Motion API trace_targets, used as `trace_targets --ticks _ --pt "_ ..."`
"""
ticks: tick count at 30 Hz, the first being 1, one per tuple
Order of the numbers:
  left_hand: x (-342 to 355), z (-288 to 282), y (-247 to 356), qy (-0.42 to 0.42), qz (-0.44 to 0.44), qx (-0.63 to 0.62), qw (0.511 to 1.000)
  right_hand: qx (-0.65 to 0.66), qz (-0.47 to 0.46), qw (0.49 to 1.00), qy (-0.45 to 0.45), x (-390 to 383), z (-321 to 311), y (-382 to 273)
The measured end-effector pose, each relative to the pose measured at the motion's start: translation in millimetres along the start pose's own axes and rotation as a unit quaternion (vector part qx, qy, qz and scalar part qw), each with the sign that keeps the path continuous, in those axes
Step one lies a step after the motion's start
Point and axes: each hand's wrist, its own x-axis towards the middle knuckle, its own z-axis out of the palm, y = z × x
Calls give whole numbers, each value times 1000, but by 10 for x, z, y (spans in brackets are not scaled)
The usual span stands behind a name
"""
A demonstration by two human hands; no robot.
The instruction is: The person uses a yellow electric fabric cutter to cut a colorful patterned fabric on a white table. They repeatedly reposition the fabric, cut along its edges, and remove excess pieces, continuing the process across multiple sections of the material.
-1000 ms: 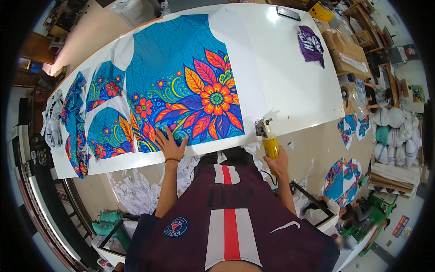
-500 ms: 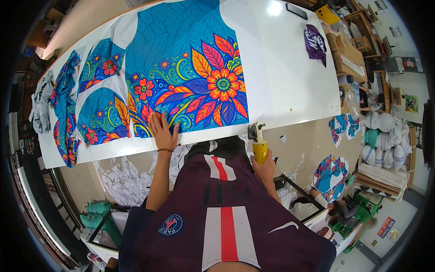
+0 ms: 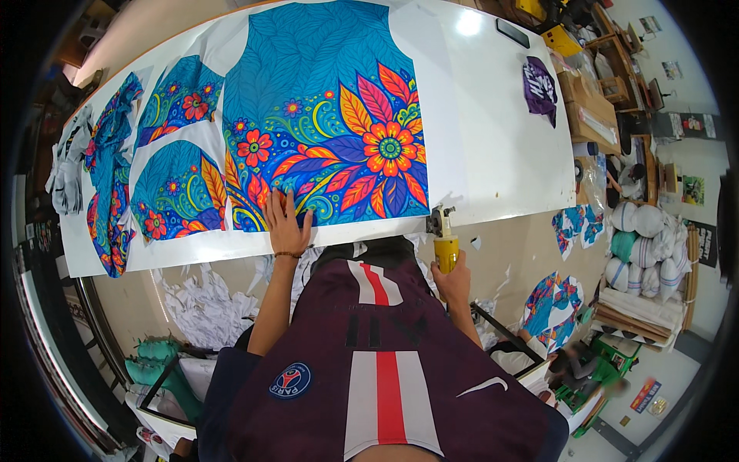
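Yellow cutter moved nearer floral fabric, right hand clasping cutter, left hand flat on fabric's near edge

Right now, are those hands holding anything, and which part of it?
The right hand grips the yellow tool by the near end of its body, away from its metal head. The left hand holds nothing; it rests on the large flowered cloth.

Upper-body clothing: a dark maroon shirt bears a vertical red stripe flanked by white bands, interrupted by dark block-like print. A round blue crest marks the left chest, a white curved mark the right. The left sleeve is navy. A thin dark bracelet encircles the wrist of the left hand.
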Motion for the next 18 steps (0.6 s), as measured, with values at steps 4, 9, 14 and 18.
trace_targets --ticks 4,9,14,18 --pt "-11 -9 12 0 -3 -6 1000 6 -12 1000 2 115 8 5" --pt "3 -8 15 1 -7 -14 1000 -5 -23 1000 -1 376 28 -79" --pt "-1 -17 22 1 -16 -16 1000 -20 -39 999 3 697 -38 -387" --pt "2 -14 28 2 -22 -16 1000 -24 -33 999 -8 1006 -117 -689"
